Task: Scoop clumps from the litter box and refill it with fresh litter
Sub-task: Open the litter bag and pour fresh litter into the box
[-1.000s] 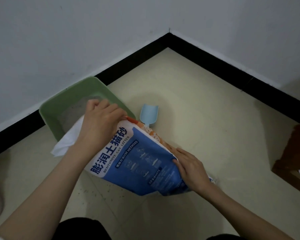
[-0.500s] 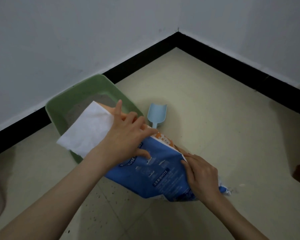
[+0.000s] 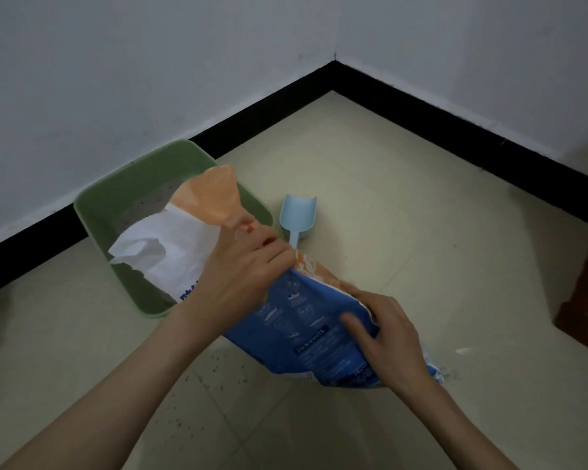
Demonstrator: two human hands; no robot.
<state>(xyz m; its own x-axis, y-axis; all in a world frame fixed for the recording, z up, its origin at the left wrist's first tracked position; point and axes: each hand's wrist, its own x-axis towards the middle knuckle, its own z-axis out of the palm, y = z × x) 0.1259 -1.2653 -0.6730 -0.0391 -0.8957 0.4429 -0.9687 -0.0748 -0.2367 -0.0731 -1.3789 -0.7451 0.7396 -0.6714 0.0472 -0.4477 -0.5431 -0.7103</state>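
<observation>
Blue and orange plastic film makes up the litter bag (image 3: 306, 320), and it lies tilted across the middle of the head view, its open white-lined mouth reaching toward ten o'clock over the green litter box (image 3: 116, 198). The box sits against the black skirting at about ten o'clock from the bag's middle, with grey litter showing inside it. A pale blue scoop (image 3: 297, 215) lies on the floor just beside the box, at about twelve o'clock from the bag, with no hand on it.

The left hand (image 3: 238, 279) grips the bag near its neck, fingers curled round the gathered film. The right hand (image 3: 387, 340) holds the lower end at four o'clock, thumb across the printed face and fingers wrapped round the edge.

The bag looks soft and limp at the top, where the film folds and flaps, and fuller toward the base. It is likely heavy for its size, with weight that shifts as the grains run. The film may be slick, so a hold under the base plus one at the neck seems soundest for steering the pour.

Dark specks dot the tiled floor (image 3: 421, 198) near six o'clock.
</observation>
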